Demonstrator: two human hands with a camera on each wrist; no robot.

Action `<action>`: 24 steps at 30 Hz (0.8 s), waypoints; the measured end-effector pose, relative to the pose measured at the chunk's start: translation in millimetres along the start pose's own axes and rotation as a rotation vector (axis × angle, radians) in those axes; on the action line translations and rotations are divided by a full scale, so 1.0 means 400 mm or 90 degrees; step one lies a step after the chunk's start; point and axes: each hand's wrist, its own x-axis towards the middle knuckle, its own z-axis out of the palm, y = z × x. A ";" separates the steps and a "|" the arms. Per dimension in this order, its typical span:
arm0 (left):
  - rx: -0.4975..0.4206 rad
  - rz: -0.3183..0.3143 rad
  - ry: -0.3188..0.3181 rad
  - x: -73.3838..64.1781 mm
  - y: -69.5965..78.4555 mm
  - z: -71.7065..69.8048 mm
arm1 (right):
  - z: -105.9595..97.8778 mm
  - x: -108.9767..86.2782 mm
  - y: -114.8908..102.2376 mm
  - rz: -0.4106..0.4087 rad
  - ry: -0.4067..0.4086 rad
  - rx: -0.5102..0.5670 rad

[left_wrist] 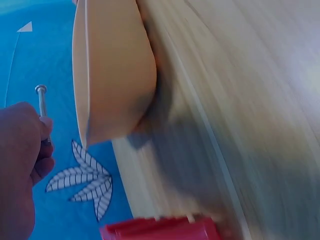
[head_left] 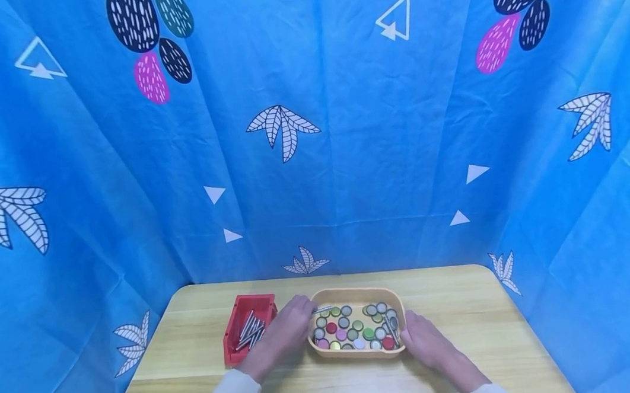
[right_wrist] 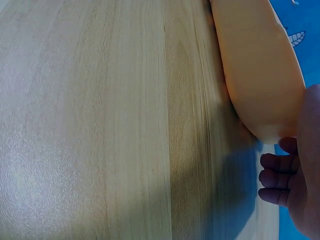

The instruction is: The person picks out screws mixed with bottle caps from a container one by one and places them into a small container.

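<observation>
My left hand (head_left: 293, 322) pinches a long silver bolt (left_wrist: 42, 100) between thumb and fingers, over the left rim of a beige tray (head_left: 362, 355). The bolt's round flanged head points away from the hand in the left wrist view. At the tray's right end, my right hand (head_left: 424, 338) grips the wall; one finger (right_wrist: 287, 145) touches the outside, and the thumb is hidden. Many bottle caps (head_left: 358, 325) in green, red, pink, white and grey lie in the tray, with metal bolts (head_left: 390, 330) among them at the right side.
A red bin (head_left: 229, 343) holding several silver bolts (head_left: 251, 330) stands left of the tray, close to my left forearm. Both sit on a light wooden table (head_left: 448, 296). Blue patterned curtains (head_left: 388, 157) enclose its back and sides.
</observation>
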 end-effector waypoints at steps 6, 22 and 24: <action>-0.010 -0.030 0.014 -0.042 -0.036 -0.020 | 0.001 0.001 0.002 0.009 0.004 0.006; 0.010 -0.090 0.021 -0.120 -0.103 -0.043 | 0.005 0.005 0.007 0.012 0.006 0.011; 0.001 -0.109 0.013 -0.130 -0.109 -0.047 | 0.006 0.004 0.007 0.014 0.005 0.009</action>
